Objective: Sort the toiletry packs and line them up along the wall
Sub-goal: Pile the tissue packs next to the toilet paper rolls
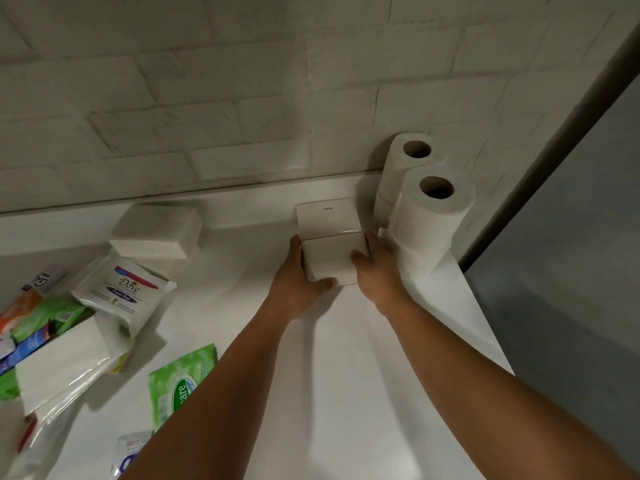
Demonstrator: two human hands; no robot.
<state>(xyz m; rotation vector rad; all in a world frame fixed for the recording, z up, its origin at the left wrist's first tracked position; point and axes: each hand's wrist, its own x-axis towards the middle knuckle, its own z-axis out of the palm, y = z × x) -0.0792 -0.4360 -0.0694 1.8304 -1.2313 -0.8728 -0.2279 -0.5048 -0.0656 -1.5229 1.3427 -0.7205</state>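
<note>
The white wipes pack (pixel 122 289) at the left of the counter (pixel 346 375) reads "Dove" in script, with "Fresh Red" on a dark band below it; the finer lines under that are too small to read. The green pack (pixel 180 382) nearer the front shows "care" in white letters on a teal oval. A small dark print sits on top of the white box (pixel 325 218) by the wall, too tiny to make out.
</note>
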